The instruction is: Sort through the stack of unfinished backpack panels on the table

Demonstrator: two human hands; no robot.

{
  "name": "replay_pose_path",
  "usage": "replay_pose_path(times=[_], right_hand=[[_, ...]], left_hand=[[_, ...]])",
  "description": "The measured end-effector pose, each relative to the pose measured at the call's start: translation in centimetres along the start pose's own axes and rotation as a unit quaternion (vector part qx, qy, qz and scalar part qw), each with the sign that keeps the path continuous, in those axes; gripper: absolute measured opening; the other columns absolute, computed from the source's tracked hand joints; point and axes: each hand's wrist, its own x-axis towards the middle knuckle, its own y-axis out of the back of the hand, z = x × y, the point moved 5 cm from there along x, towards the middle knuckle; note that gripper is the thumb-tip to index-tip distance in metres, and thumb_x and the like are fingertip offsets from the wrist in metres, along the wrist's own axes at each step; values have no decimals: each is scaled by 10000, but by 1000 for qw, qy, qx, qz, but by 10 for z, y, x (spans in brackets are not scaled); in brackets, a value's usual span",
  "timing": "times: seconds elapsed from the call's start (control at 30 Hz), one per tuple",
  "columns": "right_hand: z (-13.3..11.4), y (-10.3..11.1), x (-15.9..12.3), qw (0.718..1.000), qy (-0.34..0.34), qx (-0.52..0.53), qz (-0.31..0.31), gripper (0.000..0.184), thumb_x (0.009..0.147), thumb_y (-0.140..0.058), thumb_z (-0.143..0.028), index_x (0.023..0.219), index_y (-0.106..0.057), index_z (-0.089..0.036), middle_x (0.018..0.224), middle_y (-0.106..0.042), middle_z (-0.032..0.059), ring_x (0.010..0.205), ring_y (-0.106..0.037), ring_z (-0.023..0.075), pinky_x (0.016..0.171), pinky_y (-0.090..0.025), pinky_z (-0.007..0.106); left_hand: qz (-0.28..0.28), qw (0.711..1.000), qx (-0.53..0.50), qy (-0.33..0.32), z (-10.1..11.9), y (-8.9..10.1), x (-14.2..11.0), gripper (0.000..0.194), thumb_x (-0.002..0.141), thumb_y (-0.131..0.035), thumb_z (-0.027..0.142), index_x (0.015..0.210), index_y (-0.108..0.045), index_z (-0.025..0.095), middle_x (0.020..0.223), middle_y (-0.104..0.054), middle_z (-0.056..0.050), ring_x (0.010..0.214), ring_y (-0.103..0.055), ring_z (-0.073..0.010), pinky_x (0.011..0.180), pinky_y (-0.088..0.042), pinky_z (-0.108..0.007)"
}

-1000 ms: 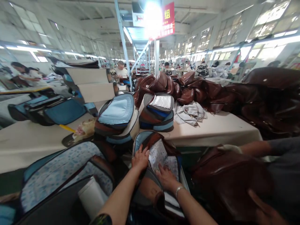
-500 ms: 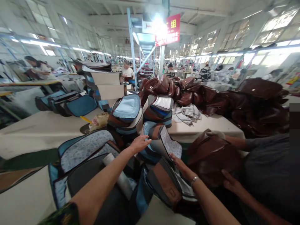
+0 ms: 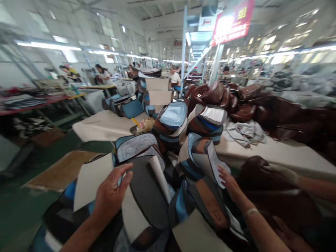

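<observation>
My left hand (image 3: pixel 111 194) rests with curled fingers on the edge of a dark oval bag panel (image 3: pixel 148 196) that lies on a pile of bag parts at my lap. My right hand (image 3: pixel 228 180) presses against the printed lining flap (image 3: pixel 216 164) of an upright blue, brown and grey backpack (image 3: pixel 195 157), fingers stretched along it. A bracelet sits on my right wrist. A beige panel (image 3: pixel 90 178) lies just left of my left hand.
Stacked blue and brown backpacks (image 3: pixel 189 120) stand on the beige table (image 3: pixel 105 126). Brown leather bags (image 3: pixel 249 105) pile up at the right. Another person's gloved hand (image 3: pixel 282 171) holds a brown bag (image 3: pixel 265 196) at my right. Workers sit at far tables.
My left hand left the backpack and came down left onto the dark panel. My right hand stays on the lining flap. The view swung to the left.
</observation>
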Motion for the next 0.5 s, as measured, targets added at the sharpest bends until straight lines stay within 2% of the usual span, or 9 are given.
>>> replay_pose_path(times=[0.07, 0.13, 0.2, 0.27, 0.33, 0.37, 0.43, 0.5], right_hand=[[-4, 4, -12, 1000, -11, -4, -9, 794, 912, -343, -754, 1513, -433, -242, 1542, -449, 194, 1354, -505, 380, 1051, -452, 573], [-20, 8, -24, 1000, 0, -9, -12, 922, 838, -368, -803, 1556, -365, -224, 1574, -404, 186, 1420, -419, 395, 1112, -394, 566], [-49, 2, -42, 999, 33, -7, -9, 940, 825, -381, -797, 1565, -344, -219, 1561, -431, 171, 1435, -404, 375, 1161, -350, 539], [-87, -23, -71, 996, 87, -9, -34, 797, 852, -469, -719, 1519, -434, -286, 1507, -509, 148, 1385, -476, 366, 1161, -368, 533], [-120, -74, -111, 987, 116, -64, -96, 681, 806, -607, -653, 1419, -561, -359, 1458, -568, 108, 1348, -519, 370, 1140, -408, 534], [-133, -109, -134, 976, 131, -97, -141, 661, 783, -633, -649, 1375, -608, -357, 1458, -567, 102, 1353, -513, 377, 1111, -447, 530], [-146, -187, -179, 943, 155, -184, -230, 739, 782, -633, -644, 1424, -572, -285, 1498, -518, 123, 1379, -482, 389, 1108, -447, 542], [-148, -262, -213, 896, 178, -294, -281, 852, 778, -663, -581, 1484, -491, -134, 1504, -489, 205, 1392, -462, 405, 1154, -381, 550]], left_hand=[[86, 990, -3, 107, -51, 49, -26, 478, 893, -485, 597, 1213, -649, 282, 1268, -685, -20, 1222, -609, -275, 1097, -463, -409], [136, 961, -47, 237, -104, 81, -60, 575, 900, -434, 645, 1282, -596, 247, 1308, -665, -58, 1235, -609, -275, 1066, -495, -427], [131, 935, -77, 319, -145, 96, -91, 649, 892, -376, 682, 1283, -577, 205, 1325, -651, -99, 1219, -624, -289, 972, -560, -436], [129, 927, -67, 345, -171, 106, -108, 663, 869, -392, 693, 1263, -584, 194, 1324, -646, -114, 1219, -621, -303, 963, -561, -453], [140, 928, -32, 345, -189, 117, -110, 710, 794, -515, 698, 1277, -577, 181, 1337, -625, -140, 1252, -582, -344, 1058, -479, -513], [145, 931, 8, 335, -196, 123, -106, 768, 750, -570, 696, 1309, -556, 170, 1363, -599, -161, 1288, -541, -373, 1111, -408, -551], [137, 937, 109, 302, -208, 135, -90, 892, 680, -634, 688, 1368, -503, 137, 1404, -548, -210, 1335, -475, -421, 1150, -320, -592], [113, 940, 171, 271, -219, 139, -71, 912, 660, -644, 681, 1357, -508, 109, 1340, -591, -228, 1270, -531, -433, 1095, -394, -574]])
